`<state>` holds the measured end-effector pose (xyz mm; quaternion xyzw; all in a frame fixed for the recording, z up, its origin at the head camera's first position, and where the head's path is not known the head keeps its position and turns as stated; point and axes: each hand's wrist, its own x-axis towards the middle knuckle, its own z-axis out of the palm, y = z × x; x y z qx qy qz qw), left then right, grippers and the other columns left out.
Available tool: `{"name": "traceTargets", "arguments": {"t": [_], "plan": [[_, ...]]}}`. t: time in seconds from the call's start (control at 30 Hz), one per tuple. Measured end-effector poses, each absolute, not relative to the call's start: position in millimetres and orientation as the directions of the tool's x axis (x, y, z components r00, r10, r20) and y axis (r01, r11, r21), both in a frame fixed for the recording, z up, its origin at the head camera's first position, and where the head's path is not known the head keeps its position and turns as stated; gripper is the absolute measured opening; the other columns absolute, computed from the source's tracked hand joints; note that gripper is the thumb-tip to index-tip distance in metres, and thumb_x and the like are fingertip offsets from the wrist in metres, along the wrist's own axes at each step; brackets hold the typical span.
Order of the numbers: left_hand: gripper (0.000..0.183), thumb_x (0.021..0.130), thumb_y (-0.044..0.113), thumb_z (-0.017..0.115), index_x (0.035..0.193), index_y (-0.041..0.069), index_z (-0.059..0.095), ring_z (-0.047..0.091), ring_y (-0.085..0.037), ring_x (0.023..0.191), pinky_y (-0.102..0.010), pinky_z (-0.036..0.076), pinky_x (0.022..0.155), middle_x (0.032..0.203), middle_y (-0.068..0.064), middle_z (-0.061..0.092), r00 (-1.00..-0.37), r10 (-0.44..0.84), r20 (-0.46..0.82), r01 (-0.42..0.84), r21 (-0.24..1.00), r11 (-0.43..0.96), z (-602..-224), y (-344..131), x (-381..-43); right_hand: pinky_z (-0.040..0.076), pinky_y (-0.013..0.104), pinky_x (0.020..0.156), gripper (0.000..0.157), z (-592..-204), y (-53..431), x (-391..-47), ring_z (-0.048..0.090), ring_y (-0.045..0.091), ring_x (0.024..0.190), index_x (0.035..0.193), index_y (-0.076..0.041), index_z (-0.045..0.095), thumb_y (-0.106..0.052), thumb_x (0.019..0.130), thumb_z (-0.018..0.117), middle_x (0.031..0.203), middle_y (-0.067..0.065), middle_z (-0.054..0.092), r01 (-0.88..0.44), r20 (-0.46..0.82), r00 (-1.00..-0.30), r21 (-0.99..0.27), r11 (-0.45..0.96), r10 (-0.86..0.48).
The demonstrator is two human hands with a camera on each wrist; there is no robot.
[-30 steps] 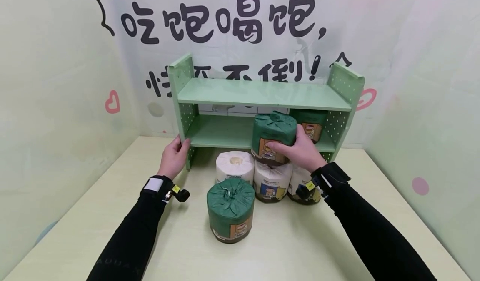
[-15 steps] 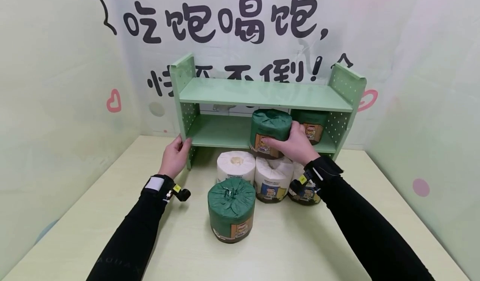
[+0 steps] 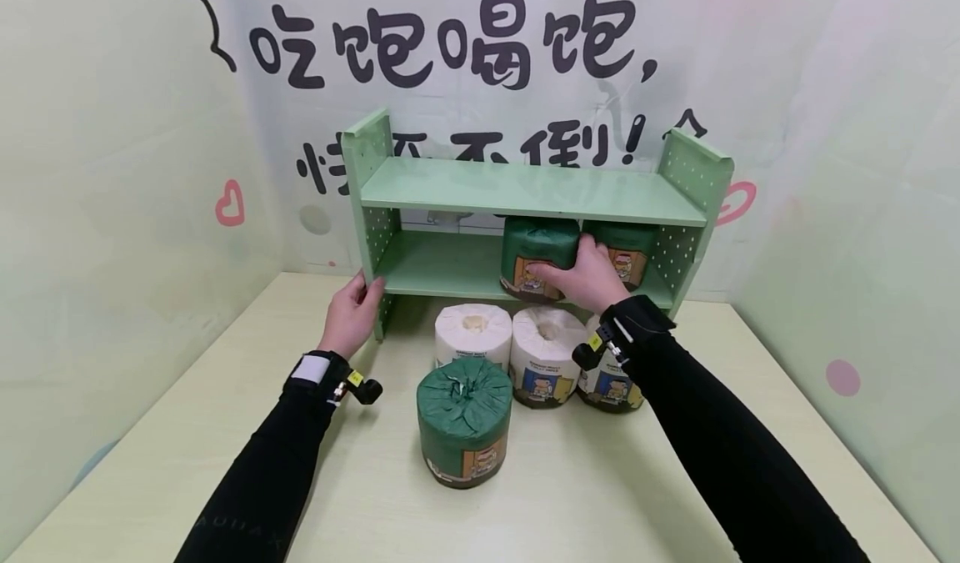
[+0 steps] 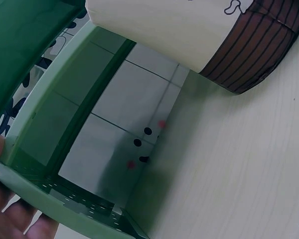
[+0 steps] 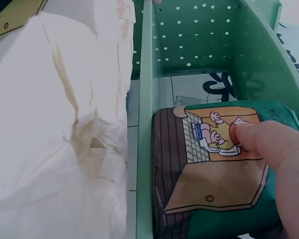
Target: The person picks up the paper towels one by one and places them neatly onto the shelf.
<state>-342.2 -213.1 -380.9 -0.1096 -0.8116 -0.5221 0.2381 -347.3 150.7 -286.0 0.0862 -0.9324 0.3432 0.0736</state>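
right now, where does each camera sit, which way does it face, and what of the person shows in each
Head: worn on the head, facing forward and down at the shelf and white rolls; the left hand, right hand and black sleeves show.
Left wrist: on that wrist, facing the shelf's lower part and a white roll; part of the left hand shows lower left.
Right wrist: on that wrist, facing a green roll; the right thumb shows.
Shared: head and right wrist views both show the green roll the right hand holds.
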Motion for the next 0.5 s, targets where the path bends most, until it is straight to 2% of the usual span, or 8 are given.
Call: {"name": "traceTargets", "arguments": {"t": [0.17,0.27,0.37,0.5], "plan": [[0.04,0.109,0.026,0.045,0.143,0.004,0.05,0.044,-0.017,0.064,-0.02,0.036,0.051,0.078,-0.012,0.051,-0.865,-0.073,0.497,0.42,0.795,0.438,-383.7,-215.0,-347.0,0.041,0.048,0.088,0.101,-285.5,148.7,-351.9,0.049,0.034,0.105,0.15,0.006,0.009,-0.051,0.092,0.068,0.125,0.028,0.044,-0.232,0.213,-0.97,-0.648,0.726,-0.12],[0.043,0.108,0.034,0.045,0.144,0.011,0.05,0.044,-0.017,0.064,-0.024,0.038,0.051,0.078,-0.008,0.051,-0.874,-0.083,0.479,0.397,0.802,0.445,-392.6,-220.0,-358.2,0.04,0.046,0.083,0.097,-286.2,147.8,-353.1,0.051,0.033,0.099,0.149,0.005,0.007,-0.049,0.094,0.066,0.115,0.024,0.05,-0.235,0.211,-0.97,-0.658,0.715,-0.124],[0.044,0.107,0.038,0.046,0.144,0.015,0.051,0.045,-0.017,0.064,-0.026,0.04,0.051,0.076,-0.007,0.05,-0.882,-0.095,0.462,0.38,0.814,0.439,-399.4,-223.4,-365.2,0.039,0.045,0.083,0.096,-286.5,146.8,-353.9,0.05,0.033,0.102,0.151,0.003,0.004,-0.049,0.096,0.063,0.119,0.024,0.049,-0.228,0.196,-0.972,-0.655,0.721,-0.129],[0.043,0.107,0.037,0.047,0.144,0.015,0.051,0.046,-0.017,0.064,-0.025,0.04,0.051,0.077,-0.007,0.051,-0.881,-0.097,0.464,0.382,0.816,0.435,-400.6,-223.7,-366.3,0.04,0.048,0.091,0.094,-285.9,146.1,-356.0,0.046,0.035,0.116,0.154,0.002,0.001,-0.048,0.099,0.059,0.133,0.027,0.043,-0.225,0.181,-0.973,-0.63,0.744,-0.141]]}}
